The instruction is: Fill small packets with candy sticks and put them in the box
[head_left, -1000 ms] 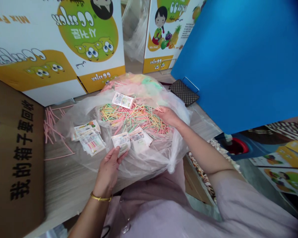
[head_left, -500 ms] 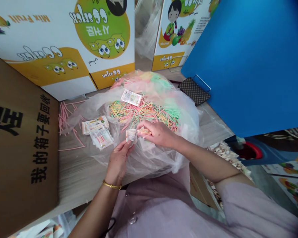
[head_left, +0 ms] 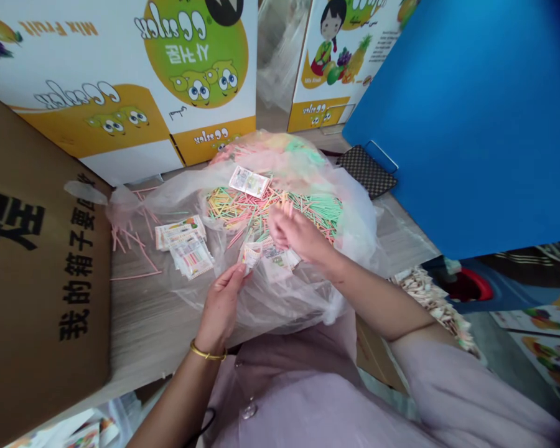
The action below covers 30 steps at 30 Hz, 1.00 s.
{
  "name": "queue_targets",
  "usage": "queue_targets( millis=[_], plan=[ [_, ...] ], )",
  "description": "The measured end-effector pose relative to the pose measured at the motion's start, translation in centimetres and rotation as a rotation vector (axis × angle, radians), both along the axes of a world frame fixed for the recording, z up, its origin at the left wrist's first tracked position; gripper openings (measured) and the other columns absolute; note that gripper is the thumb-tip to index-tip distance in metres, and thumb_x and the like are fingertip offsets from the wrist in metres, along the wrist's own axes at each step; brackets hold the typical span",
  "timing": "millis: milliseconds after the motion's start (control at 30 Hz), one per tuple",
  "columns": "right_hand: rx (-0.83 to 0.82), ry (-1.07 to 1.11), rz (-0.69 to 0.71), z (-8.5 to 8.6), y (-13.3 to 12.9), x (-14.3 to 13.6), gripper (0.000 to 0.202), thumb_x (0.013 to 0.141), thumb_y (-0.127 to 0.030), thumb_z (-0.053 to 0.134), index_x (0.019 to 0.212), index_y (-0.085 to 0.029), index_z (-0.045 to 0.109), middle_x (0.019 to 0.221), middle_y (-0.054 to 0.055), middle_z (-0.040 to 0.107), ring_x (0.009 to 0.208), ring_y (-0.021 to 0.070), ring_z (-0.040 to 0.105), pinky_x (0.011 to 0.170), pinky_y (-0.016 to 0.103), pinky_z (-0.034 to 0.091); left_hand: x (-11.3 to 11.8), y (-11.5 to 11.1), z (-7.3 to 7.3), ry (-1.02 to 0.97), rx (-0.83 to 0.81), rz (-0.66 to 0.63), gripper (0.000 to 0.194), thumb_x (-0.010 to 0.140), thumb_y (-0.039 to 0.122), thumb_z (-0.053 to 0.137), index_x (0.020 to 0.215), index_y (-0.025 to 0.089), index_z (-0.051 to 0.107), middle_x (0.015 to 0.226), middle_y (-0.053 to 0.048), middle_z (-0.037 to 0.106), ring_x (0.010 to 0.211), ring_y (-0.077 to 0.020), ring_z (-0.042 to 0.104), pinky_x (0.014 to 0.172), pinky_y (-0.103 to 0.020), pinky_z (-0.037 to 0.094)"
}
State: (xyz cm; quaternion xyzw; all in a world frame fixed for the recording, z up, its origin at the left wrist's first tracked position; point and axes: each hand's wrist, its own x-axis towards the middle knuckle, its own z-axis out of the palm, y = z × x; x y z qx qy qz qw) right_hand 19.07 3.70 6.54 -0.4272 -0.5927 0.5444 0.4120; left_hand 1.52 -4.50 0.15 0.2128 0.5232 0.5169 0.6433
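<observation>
My left hand pinches the lower edge of a small printed sachet between thumb and fingertips. Above the heap of thin pink, green and yellow candy sticks, my right hand is curled closed and a little blurred; what its fingers hold, if anything, is hidden. The sticks lie in a large clear plastic bag spread on the table. A sachet rests on the sticks, and more sachets lie under my right hand. Left of the bag's opening sits a pile of overlapping sachets.
Loose pink sticks lie on the table at the left. A brown carton, printed white-and-yellow boxes and a blue panel surround the work area. A checkered pouch lies at the back right.
My right hand has moved from the sachet's mouth up and right over the sticks, uncovering sachets beneath. My left hand still holds its sachet. A fold of the plastic bag at left has risen.
</observation>
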Motion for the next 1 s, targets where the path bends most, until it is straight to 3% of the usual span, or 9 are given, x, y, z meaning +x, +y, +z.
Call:
queue_targets(
  millis=[100, 200, 433, 533, 667, 800, 900, 1000],
  plan=[
    [-0.108, 0.369, -0.086, 1.1, 0.9, -1.1, 0.058, 0.098, -0.073, 0.041, 0.069, -0.025, 0.028, 0.055, -0.01, 0.019, 0.044, 0.0096, 0.021, 0.051, 0.025, 0.037, 0.3, 0.0, 0.0, -0.001, 0.006, -0.036, 0.038, 0.061, 0.049, 0.092, 0.086, 0.022, 0.083, 0.104, -0.004, 0.081, 0.103, -0.0221, 0.071, 0.111, -0.044, 0.049],
    [-0.138, 0.453, -0.127, 1.6, 1.0, -2.4, 0.06, 0.098, -0.074, 0.043, 0.067, -0.025, 0.027, 0.054, -0.01, 0.019, 0.044, 0.009, 0.02, 0.051, 0.024, 0.038, 0.6, -0.1, -0.2, 0.007, 0.035, -0.076, 0.035, 0.065, 0.049, 0.089, 0.088, 0.023, 0.083, 0.108, -0.005, 0.081, 0.105, -0.0223, 0.071, 0.111, -0.043, 0.049],
    [-0.137, 0.36, -0.099, 0.2, -0.2, -3.6, 0.061, 0.094, -0.077, 0.046, 0.067, -0.025, 0.03, 0.055, -0.009, 0.025, 0.044, 0.0082, 0.024, 0.046, 0.024, 0.03, 0.3, -0.4, -1.2, 0.051, 0.065, -0.118, 0.033, 0.073, 0.05, 0.085, 0.094, 0.025, 0.083, 0.109, -0.004, 0.081, 0.105, -0.0216, 0.071, 0.11, -0.04, 0.049],
    [-0.1, 0.312, -0.093, -0.1, -0.3, -3.4, 0.06, 0.096, -0.077, 0.042, 0.068, -0.024, 0.033, 0.053, -0.007, 0.033, 0.044, 0.0089, 0.035, 0.048, 0.025, 0.034, 0.3, -0.4, -1.5, 0.093, 0.081, -0.146, 0.034, 0.077, 0.05, 0.082, 0.099, 0.024, 0.083, 0.113, -0.004, 0.08, 0.108, -0.022, 0.071, 0.111, -0.04, 0.048],
    [-0.014, 0.173, -0.086, 0.3, -0.6, -3.0, 0.059, 0.1, -0.074, 0.033, 0.068, -0.024, 0.037, 0.058, -0.002, 0.057, 0.06, 0.0131, 0.059, 0.069, 0.027, 0.049, 0.5, -0.4, -0.9, 0.093, 0.093, -0.154, 0.034, 0.077, 0.051, 0.081, 0.099, 0.024, 0.083, 0.111, -0.005, 0.08, 0.109, -0.023, 0.071, 0.111, -0.041, 0.049],
    [0.046, 0.097, -0.092, 0.3, -1.0, -2.8, 0.059, 0.103, -0.068, 0.03, 0.067, -0.024, 0.042, 0.069, 0.002, 0.069, 0.078, 0.016, 0.067, 0.086, 0.031, 0.05, 0.7, -0.3, 0.1, 0.022, 0.083, -0.147, 0.034, 0.074, 0.05, 0.084, 0.095, 0.023, 0.083, 0.111, -0.006, 0.08, 0.11, -0.024, 0.071, 0.111, -0.043, 0.05],
    [0.058, 0.098, -0.115, -0.2, -1.2, -2.7, 0.056, 0.103, -0.068, 0.032, 0.074, -0.024, 0.051, 0.071, 0.001, 0.069, 0.082, 0.0166, 0.067, 0.089, 0.032, 0.05, 0.7, -0.3, 0.4, -0.004, 0.058, -0.135, 0.034, 0.071, 0.049, 0.086, 0.092, 0.022, 0.083, 0.11, -0.006, 0.081, 0.111, -0.0248, 0.071, 0.112, -0.044, 0.05],
    [0.056, 0.178, -0.156, -0.8, -1.3, -2.8, 0.053, 0.1, -0.071, 0.039, 0.076, -0.024, 0.05, 0.062, -0.003, 0.057, 0.07, 0.0155, 0.062, 0.079, 0.03, 0.052, 0.7, -0.3, 0.2, -0.003, 0.048, -0.132, 0.035, 0.07, 0.049, 0.087, 0.093, 0.023, 0.083, 0.111, -0.006, 0.08, 0.112, -0.0246, 0.071, 0.112, -0.044, 0.05]
  ],
)
